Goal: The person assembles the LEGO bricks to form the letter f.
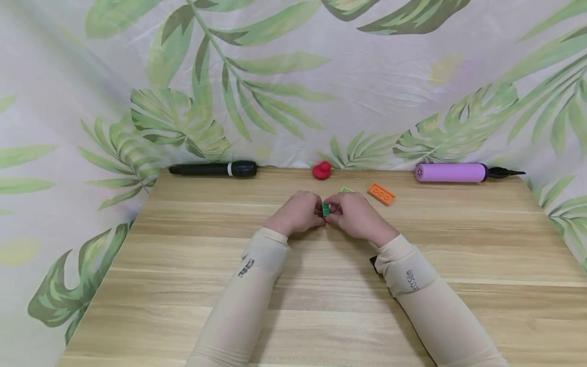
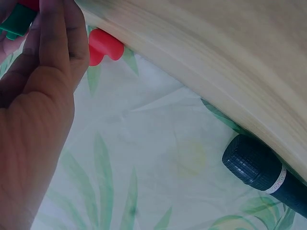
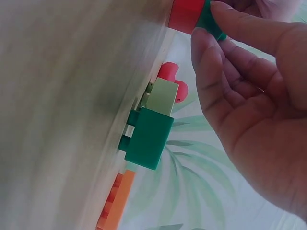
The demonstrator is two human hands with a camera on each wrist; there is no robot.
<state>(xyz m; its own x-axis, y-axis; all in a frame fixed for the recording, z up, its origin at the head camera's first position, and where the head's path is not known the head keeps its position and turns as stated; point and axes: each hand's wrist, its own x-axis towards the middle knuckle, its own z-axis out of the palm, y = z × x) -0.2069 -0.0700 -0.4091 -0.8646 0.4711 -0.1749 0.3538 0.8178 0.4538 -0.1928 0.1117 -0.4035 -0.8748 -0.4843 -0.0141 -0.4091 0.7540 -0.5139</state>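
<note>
Near the far middle of the table, my two hands meet at a small green toy brick (image 1: pixel 326 209) that sits against a red toy brick (image 3: pixel 186 14) beneath it. My right hand (image 1: pixel 357 215) pinches the green brick between thumb and fingers. The fingers of my left hand (image 1: pixel 299 211) curl by the red brick and partly cover it in the left wrist view; its thumb is hidden there. Whether the two bricks are pressed fully together I cannot tell. Beyond my right hand lie another green brick (image 3: pixel 149 139) and a light green brick (image 3: pixel 162 97).
An orange brick (image 1: pixel 381 194) lies to the right of the hands. Along the back edge are a black microphone (image 1: pixel 213 169), a red rubber duck (image 1: pixel 322 171) and a purple hand pump (image 1: pixel 451 173). Something black (image 1: pixel 373 264) shows partly under the right forearm.
</note>
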